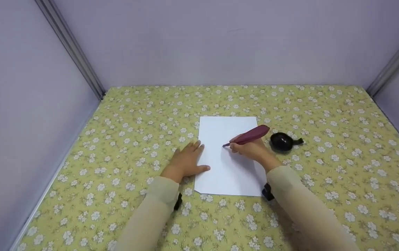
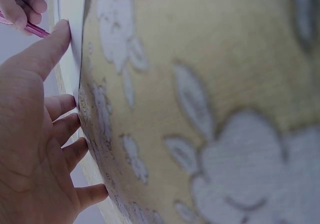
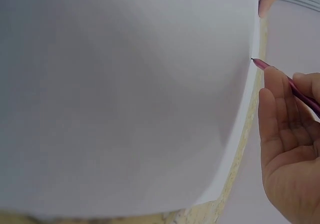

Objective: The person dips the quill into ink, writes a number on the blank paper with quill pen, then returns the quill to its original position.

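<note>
A white sheet of paper (image 1: 225, 177) lies on the flowered tablecloth in the middle of the head view. My right hand (image 1: 251, 150) pinches a dark red feather-shaped pen (image 1: 254, 134) over it, the tip right at the paper's surface. In the right wrist view the slim pen barrel (image 3: 295, 89) sits between thumb and fingers, its dark point at the sheet. My left hand (image 1: 187, 161) rests with spread fingers at the paper's left edge, thumb on the sheet. The left wrist view shows those fingers (image 2: 75, 154) stretched out along the edge.
A shiny black round object with a short stem (image 1: 282, 142) stands on the cloth right of the paper. The yellow tablecloth (image 1: 115, 167) bears white flowers. Pale panels (image 1: 213, 52) with metal corner posts (image 1: 75, 52) enclose the table at the back and sides.
</note>
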`<act>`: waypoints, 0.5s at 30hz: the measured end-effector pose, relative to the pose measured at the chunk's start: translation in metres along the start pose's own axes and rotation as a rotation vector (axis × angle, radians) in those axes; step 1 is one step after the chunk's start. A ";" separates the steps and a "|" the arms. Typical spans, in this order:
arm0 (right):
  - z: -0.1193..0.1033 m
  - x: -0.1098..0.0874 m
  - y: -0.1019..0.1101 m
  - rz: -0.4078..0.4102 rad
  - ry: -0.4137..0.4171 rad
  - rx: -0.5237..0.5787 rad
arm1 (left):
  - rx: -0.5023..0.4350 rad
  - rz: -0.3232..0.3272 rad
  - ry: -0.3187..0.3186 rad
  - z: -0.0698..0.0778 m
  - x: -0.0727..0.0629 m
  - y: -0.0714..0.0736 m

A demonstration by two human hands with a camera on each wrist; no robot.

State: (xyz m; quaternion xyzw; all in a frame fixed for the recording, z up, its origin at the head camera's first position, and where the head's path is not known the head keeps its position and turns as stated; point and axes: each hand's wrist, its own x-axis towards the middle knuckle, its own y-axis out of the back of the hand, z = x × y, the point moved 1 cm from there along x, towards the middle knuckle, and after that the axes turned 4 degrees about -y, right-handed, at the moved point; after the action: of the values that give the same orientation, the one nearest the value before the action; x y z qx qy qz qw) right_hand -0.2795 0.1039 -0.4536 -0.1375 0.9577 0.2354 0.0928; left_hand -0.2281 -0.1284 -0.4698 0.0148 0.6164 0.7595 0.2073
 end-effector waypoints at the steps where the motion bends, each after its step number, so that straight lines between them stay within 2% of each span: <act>1: 0.000 -0.001 0.000 -0.005 0.004 0.002 | -0.001 0.002 -0.001 0.000 0.000 0.000; 5: 0.002 -0.003 -0.001 -0.029 0.037 0.001 | -0.006 0.004 -0.002 0.000 0.000 0.000; 15: 0.003 -0.009 -0.001 -0.069 0.057 -0.022 | -0.011 -0.003 0.004 0.001 -0.001 0.000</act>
State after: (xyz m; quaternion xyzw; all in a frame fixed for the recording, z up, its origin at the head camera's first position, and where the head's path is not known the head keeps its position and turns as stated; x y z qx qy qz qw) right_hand -0.2702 0.1060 -0.4545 -0.1779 0.9520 0.2386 0.0720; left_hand -0.2274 -0.1281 -0.4691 0.0115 0.6127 0.7626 0.2072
